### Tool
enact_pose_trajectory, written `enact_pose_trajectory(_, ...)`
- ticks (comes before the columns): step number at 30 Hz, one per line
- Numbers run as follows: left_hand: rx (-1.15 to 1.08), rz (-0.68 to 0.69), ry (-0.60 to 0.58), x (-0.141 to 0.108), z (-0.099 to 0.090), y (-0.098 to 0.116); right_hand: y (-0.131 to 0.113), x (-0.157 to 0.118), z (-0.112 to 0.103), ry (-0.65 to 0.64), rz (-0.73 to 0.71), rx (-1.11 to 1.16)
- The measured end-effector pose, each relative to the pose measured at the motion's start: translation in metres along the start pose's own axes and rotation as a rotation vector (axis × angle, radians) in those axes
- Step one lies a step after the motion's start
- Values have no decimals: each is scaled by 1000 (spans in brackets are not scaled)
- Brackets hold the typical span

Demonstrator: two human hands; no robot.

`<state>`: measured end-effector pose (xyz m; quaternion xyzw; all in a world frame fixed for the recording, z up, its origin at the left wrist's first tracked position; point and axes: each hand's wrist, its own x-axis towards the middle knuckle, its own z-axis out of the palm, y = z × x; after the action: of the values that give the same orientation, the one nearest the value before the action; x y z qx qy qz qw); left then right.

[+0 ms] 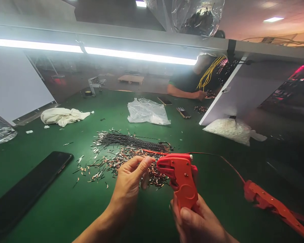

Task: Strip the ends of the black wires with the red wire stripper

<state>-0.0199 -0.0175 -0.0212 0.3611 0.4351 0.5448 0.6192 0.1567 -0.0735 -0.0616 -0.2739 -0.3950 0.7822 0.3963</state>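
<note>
My right hand [196, 219] is wrapped round the handle of a red wire stripper [183, 180], whose jaws point left. Just left of the jaws, my left hand [133, 173] pinches with thumb and forefinger; a thin wire end seems to show at the fingertips, close to the jaws. Beneath and behind both hands lies a pile of short wire scraps [98, 172] with bare copper bits. Behind the pile, a bundle of black wires [131, 141] lies lengthwise across the green table [73, 209].
A black phone [27, 192] lies at left, a white cloth [63, 116] behind it. A clear plastic bag [148, 111] is mid-table. Another red tool [276, 206] is at right, near a bag of white pieces [230, 130]. Across the table sits a person [187, 82].
</note>
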Motion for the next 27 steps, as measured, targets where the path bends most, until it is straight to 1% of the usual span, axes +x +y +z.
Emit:
enact_pose_trajectory(8,0,-33,21,-4,2,2,12,-5,-7,84,-7,131)
enact_pose_trajectory(9,-7,-32,27,-4,2,2,13,-4,-7,72,-10,145)
enact_pose_trajectory(14,16,2,60,-2,2,5,5,2,-1,-90,29,239)
enact_pose_trajectory(16,28,19,79,-1,1,6,3,3,1,-125,37,259)
enact_pose_trajectory(18,37,44,107,-2,0,7,2,4,1,-145,32,262)
enact_pose_trajectory(22,39,76,139,-4,-1,8,2,5,1,-146,20,216)
enact_pose_trajectory(27,-7,46,134,-5,1,10,8,4,-1,-158,17,225)
